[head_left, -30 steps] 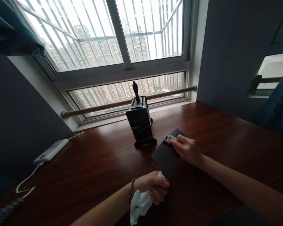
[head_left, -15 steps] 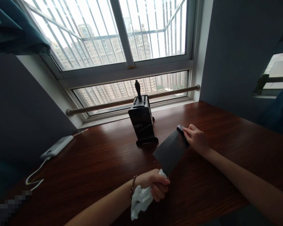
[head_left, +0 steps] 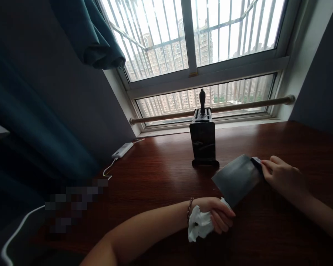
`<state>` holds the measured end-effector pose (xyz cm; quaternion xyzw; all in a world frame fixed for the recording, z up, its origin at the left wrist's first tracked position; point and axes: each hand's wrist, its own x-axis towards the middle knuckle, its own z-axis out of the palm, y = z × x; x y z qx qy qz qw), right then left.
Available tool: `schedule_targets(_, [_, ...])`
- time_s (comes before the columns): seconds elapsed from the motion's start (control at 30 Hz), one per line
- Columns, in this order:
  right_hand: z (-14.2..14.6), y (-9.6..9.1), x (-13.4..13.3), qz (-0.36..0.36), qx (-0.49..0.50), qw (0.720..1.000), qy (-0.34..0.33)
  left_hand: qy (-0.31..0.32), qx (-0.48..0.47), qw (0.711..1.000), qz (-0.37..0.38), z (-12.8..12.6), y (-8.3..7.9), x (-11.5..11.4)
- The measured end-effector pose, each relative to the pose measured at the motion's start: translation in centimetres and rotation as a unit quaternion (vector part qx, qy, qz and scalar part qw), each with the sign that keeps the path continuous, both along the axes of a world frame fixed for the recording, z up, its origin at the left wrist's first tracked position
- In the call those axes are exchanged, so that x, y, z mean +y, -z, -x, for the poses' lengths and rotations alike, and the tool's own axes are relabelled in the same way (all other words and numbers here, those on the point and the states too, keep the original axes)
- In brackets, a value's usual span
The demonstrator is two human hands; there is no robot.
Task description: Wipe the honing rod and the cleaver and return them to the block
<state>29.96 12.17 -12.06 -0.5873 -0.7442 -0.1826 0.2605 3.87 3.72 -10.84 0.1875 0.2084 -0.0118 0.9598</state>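
Observation:
A broad grey rectangular blade, like a cleaver [head_left: 236, 179], is held above the table between my two hands. My right hand [head_left: 284, 177] is closed on its upper right edge, thumb and fingers pinching a dark part with a pale bit at its end. At the lower corner of the blade, my left hand [head_left: 219, 214] is closed around a crumpled white tissue [head_left: 198, 223]. The tissue hangs out behind the fist, and a bit of it shows against the blade. What else lies inside the left fist is hidden.
A black knife block [head_left: 203, 142] stands beyond the blade, a dark handle [head_left: 202, 100] rising from it. On the wooden table [head_left: 155, 166], a white power bank [head_left: 122, 150] with a cable lies at the left. A barred window and a rail [head_left: 244, 106] close off the back.
The view has turned left, so everything appears further right. Both hands keep their hold, and the blade looks tilted a little differently, its face catching more light.

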Motion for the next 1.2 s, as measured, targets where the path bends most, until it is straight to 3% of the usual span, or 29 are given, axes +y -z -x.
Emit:
schedule_targets(0.1, [0.9,-0.2,-1.1,-0.050,-0.087,0.995,0.016,0.002,-0.004,1.000,0.018,0.1,0.2,0.1])
schedule_targets(0.23, [2.2,-0.5,-2.7,-0.082,-0.145,0.985,-0.046,-0.022,-0.001,0.999,0.045,0.2,0.3,0.1])
schedule_targets(0.4, [4.8,-0.6,-4.9,-0.080,-0.064,0.974,-0.201,-0.037,0.008,0.997,0.075,0.3,0.3,0.2])
schedule_targets(0.53, [6.2,-1.2,-6.2,-0.042,0.001,0.938,-0.344,-0.028,0.012,0.997,0.076,0.2,0.0,0.4])
schedule_targets(0.73, [6.3,-2.3,-7.3,0.016,0.002,0.907,-0.422,-0.025,0.022,0.998,0.060,0.0,-0.3,0.5])
schedule_targets(0.9, [5.7,-2.4,-6.1,-0.005,0.003,0.941,-0.338,-0.037,0.022,0.998,0.051,-0.2,-0.8,0.2])
schedule_targets(1.07, [3.5,-1.9,-3.2,-0.020,-0.010,0.987,-0.156,-0.034,0.019,0.999,0.027,-0.4,-1.2,0.0])
schedule_targets(1.2, [2.0,-1.3,-2.1,-0.034,-0.033,0.998,-0.035,-0.020,0.023,0.999,0.018,-0.3,-1.1,-0.1])
